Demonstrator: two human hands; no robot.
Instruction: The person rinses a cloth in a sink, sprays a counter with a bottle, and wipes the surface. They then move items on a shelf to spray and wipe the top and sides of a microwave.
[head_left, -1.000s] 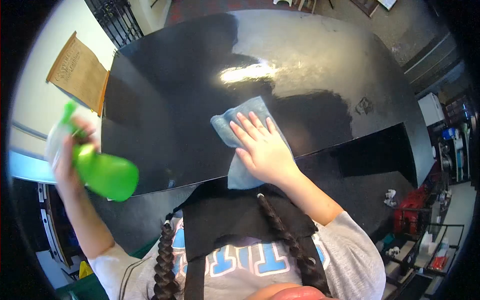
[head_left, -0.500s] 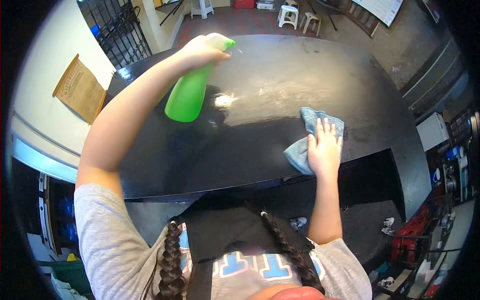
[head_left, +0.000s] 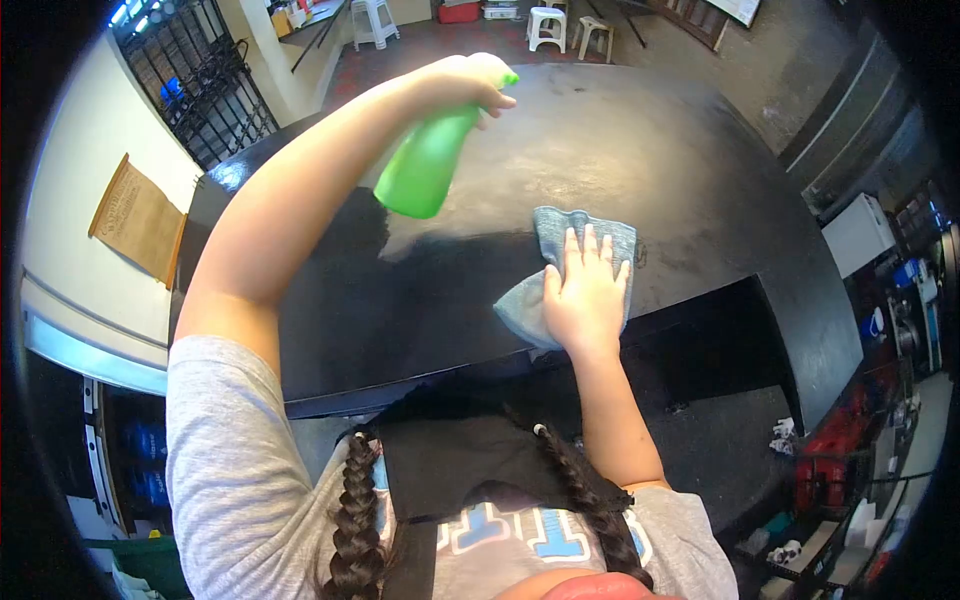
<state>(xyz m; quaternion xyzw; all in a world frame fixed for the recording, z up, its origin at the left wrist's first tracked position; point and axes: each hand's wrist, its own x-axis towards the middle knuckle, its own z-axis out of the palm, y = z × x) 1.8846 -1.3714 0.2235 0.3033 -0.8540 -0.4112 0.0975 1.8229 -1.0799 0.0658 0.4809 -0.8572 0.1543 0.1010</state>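
Note:
My left hand (head_left: 474, 82) is wrapped round the neck of a green spray bottle (head_left: 428, 165), raised above the dark table. The bottle tilts, with its green nozzle tip pointing to the right. On the tabletop lies a crumpled blue-grey cloth (head_left: 555, 232). My right hand (head_left: 585, 300) rests flat on this cloth with its fingers spread, pressing it against the surface near the table's near edge.
The large black table (head_left: 690, 170) has a shiny, wet-looking surface and a cut-out on its near right side. White stools (head_left: 546, 28) stand beyond it. A barred gate (head_left: 195, 85) is at the far left, and shelves with goods (head_left: 915, 290) line the right.
My left hand and the spray bottle have moved right in the view. My right hand and the cloth have shifted left. The whole view has also turned a little.

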